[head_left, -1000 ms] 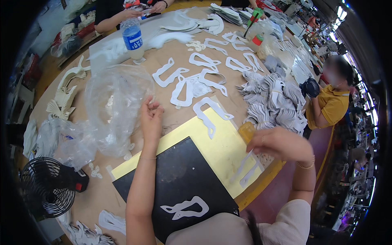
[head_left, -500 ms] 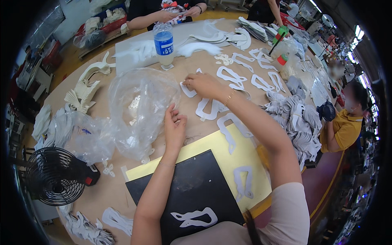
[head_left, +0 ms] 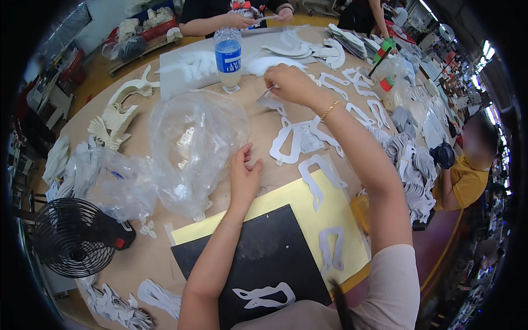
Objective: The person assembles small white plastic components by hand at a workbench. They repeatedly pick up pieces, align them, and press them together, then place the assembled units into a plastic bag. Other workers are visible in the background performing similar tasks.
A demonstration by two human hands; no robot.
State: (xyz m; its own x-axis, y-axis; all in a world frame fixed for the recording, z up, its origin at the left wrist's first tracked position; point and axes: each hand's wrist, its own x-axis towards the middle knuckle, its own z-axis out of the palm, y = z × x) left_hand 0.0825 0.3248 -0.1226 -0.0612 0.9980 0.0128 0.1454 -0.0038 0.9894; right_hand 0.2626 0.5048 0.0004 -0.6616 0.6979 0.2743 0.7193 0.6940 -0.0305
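- In the head view, the right hand [head_left: 289,82] reaches far over the table [head_left: 132,264]. Its thumb and finger pinch a white piece [head_left: 268,101] by its edge.
- This piece is tipped up, just past the bag [head_left: 198,159] and near the bottle [head_left: 228,60]. I can't tell if all of it is off the table.
- The left hand [head_left: 245,176] has loose, bent fingers and grips nothing that I can see. It is right by the bag, with its arm over the black board [head_left: 258,236].
- One cut-out [head_left: 290,294] lies flat on the board, close to the body.
- The yellow sheet [head_left: 311,220] sticks out from under the board. A low cut-out [head_left: 339,242] lies on it, and a high cut-out [head_left: 312,184] lies at its far edge.
- So three are down close to the person, and one is in the fingers. I can't tell if any are stuck on or finished.
- More loose shapes [head_left: 280,137] are spread past the sheet. A big grey heap [head_left: 410,165] sits to the right.
- By the look of it, just a small part is laid out near the board, and a lot is left.
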